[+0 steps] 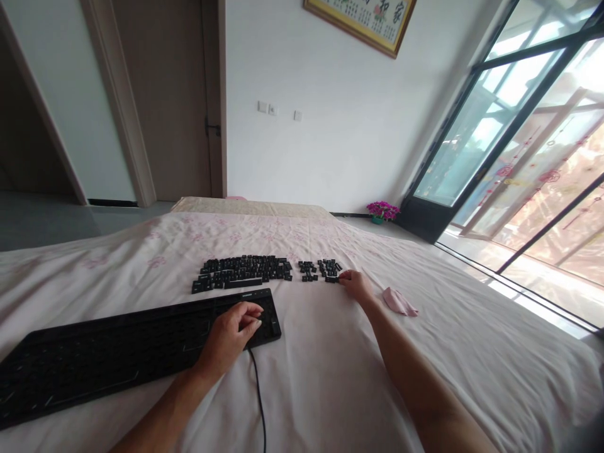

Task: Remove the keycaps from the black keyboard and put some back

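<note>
A black keyboard with its keycaps off lies at a slant across the left front of the cloth. My left hand is over its right end, thumb and fingers closed in a pinch; whatever is between them is too small to make out. Beyond the keyboard, black keycaps are laid out in rows, with smaller groups of keycaps to the right. At the right edge of the last group, my right hand has its fingertips pinched on a keycap, largely covered by the fingers.
A crumpled pink cloth lies right of my right hand. The keyboard's cable runs toward me over the pale sheet. Farther off are a wall, a door, magenta flowers and glass doors.
</note>
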The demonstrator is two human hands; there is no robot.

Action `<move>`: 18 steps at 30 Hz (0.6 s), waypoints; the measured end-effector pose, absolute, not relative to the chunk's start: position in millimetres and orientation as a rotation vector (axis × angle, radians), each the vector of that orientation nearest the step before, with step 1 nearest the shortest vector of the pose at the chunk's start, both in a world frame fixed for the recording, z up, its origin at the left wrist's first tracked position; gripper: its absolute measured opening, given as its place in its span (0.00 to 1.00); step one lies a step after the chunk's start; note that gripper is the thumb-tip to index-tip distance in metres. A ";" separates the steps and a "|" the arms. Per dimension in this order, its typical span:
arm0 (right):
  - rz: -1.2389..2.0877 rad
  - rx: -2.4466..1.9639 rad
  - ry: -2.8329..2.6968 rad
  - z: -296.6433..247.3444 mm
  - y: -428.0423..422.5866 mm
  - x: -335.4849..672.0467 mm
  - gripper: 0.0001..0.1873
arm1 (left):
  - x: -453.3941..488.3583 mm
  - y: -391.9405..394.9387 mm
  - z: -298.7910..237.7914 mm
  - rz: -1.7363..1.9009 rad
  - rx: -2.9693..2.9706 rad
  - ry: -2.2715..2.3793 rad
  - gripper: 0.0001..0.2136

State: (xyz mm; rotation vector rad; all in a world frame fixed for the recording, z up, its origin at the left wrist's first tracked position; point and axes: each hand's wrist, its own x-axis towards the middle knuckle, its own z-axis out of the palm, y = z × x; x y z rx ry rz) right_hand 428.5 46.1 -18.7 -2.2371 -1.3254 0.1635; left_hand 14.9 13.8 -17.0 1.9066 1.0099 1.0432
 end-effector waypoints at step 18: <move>0.713 -1.317 -1.719 59.3 -7.7 251.9 0.25 | 14.1 10.6 -11.9 1.068 1.891 1.017 0.08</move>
